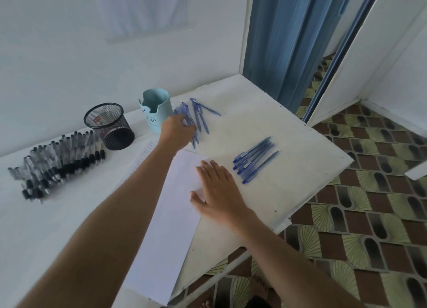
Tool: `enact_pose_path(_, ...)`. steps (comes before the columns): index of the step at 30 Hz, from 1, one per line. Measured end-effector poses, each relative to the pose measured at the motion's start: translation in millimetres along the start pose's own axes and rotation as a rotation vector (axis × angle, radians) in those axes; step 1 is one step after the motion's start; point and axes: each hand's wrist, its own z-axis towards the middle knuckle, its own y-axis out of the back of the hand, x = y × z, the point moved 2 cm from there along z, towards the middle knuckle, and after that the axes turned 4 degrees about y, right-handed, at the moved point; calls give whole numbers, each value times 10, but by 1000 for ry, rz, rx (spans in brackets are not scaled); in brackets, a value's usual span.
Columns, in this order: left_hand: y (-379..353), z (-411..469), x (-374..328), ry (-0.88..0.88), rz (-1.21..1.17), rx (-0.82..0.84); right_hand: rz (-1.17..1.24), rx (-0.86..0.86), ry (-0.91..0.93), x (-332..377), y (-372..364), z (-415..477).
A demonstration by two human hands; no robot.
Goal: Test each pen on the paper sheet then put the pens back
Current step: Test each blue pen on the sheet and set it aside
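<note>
The table (pixel 265 132) was white and stood against a wall. The paper sheet (pixel 171 227) lay along its near edge, and everything else is placed from that sheet. The sheet looked blank where it showed, though faint marks ran along its far left border.

Well to the left of the sheet lay a fanned row of black pens (pixel 57 160). Beyond its far left corner stood a black mesh cup (pixel 109 126), empty as far as could be seen, and just right of that a pale blue holder (pixel 157 110). Past the sheet's far end, beside the holder, lay a loose scatter of blue pens (pixel 198 116). To the right of the sheet lay a tidier blue bundle (pixel 254 160).

The left hand (pixel 176 128) reached out over the sheet to the near edge of the scatter. Its fingers were curled down onto the pens there; whether they had closed round one could not be told. The right hand (pixel 219 192) lay flat and spread on the sheet's right edge, holding nothing, pinning the paper.

The step in hand seemed to be picking a blue pen to test. The next move would call for singling one pen out of the overlapping scatter without dragging its neighbours, then bringing it back to the sheet and turning it tip-down to write. Which pile was already tested could not be judged.
</note>
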Motion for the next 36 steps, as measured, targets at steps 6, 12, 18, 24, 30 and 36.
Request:
enact_pose_path(6, -159, 226, -99, 59, -4, -172, -48, 3, 19, -20, 1, -14)
enact_pose_path(12, -203, 273, -91, 43, 59, -222, -48, 6, 22, -25, 6, -15)
enact_pose_path(18, -180, 183, -92, -51, 74, -220, 13, 5, 19, -35, 33, -21)
enact_pose_path(24, -286, -238, -161, -294, 158, -18, 127, -225, -53, -190, 236, -132)
enact_pose_path(30, -635, -596, -80, -541, 336, 224, 2, -426, -246, -662, 443, -262)
enact_pose_path(36, -801, -792, -99, -600, 442, 98, 20, -239, -356, -836, 426, -287)
